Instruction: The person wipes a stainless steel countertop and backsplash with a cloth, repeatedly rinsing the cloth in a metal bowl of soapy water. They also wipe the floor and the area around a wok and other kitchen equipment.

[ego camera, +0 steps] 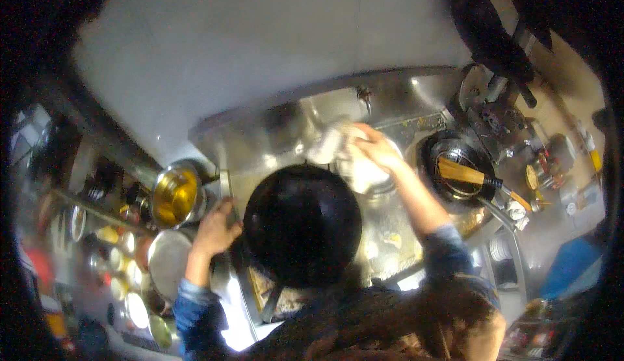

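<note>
A round black wok [302, 227] sits on the stove in front of me. Its dark inside hides any contents. Beside its left rim is my left hand [217, 229], thumb towards the wok; whether it grips the rim or only rests there is unclear. My right hand [375, 149] reaches past the wok's upper right side and holds a white cloth [348, 158], blurred by motion. The cloth lies over the metal stove top, partly covering a pale round item beneath it that I cannot make out.
On the right, a second wok [438, 146] carries a bamboo brush [460, 170]. Left of me stand a metal pot of yellow liquid [178, 195] and a round-lidded pot [170, 261]. Several small bowls [136, 310] crowd the far left. A tap [364, 95] rises behind the stove.
</note>
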`<move>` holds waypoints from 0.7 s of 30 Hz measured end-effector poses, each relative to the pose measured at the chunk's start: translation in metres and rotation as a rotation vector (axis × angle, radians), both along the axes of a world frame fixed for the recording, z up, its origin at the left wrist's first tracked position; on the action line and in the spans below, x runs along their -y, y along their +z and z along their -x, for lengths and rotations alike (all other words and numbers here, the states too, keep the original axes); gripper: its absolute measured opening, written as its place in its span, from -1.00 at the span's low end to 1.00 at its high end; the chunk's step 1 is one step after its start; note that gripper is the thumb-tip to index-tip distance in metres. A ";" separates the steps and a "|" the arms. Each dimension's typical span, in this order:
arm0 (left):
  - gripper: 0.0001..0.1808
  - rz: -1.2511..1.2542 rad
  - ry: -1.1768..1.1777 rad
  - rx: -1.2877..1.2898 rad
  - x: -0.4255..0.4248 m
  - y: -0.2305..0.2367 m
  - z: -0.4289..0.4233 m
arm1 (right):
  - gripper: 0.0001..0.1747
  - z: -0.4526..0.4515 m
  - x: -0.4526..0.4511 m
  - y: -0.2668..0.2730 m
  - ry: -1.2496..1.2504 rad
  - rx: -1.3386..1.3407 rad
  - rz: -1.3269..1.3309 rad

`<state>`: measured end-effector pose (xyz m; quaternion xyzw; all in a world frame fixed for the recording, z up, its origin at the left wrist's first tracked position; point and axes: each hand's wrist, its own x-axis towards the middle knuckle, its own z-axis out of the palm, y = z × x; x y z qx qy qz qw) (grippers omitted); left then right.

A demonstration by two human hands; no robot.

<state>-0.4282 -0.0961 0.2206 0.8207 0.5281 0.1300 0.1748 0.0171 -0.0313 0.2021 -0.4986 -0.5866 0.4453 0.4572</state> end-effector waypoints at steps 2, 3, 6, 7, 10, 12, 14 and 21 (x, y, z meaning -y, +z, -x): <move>-0.40 0.154 0.034 -0.105 0.071 -0.008 0.012 | -0.44 -0.042 0.066 -0.025 -0.180 0.036 0.079; -0.41 0.317 0.084 -0.211 0.100 -0.019 0.020 | -0.44 -0.061 0.096 -0.036 -0.248 0.082 0.180; -0.36 0.457 0.123 -0.184 0.171 -0.078 0.041 | -0.48 -0.093 0.169 -0.071 -0.350 0.011 0.148; -0.33 0.490 0.131 -0.199 0.190 -0.102 0.048 | -0.48 -0.097 0.186 -0.080 -0.441 0.030 0.155; -0.42 0.521 0.067 0.077 0.220 -0.177 0.050 | -0.49 -0.095 0.216 -0.099 -0.459 0.000 0.208; -0.47 0.373 0.106 0.031 0.232 -0.201 0.051 | -0.50 -0.087 0.221 -0.109 -0.491 0.003 0.229; -0.51 0.349 0.158 -0.006 0.234 -0.205 0.047 | -0.49 -0.079 0.217 -0.119 -0.461 0.044 0.144; -0.54 0.428 0.394 -0.129 0.250 -0.155 0.008 | -0.43 -0.081 0.142 -0.149 -0.327 0.099 0.079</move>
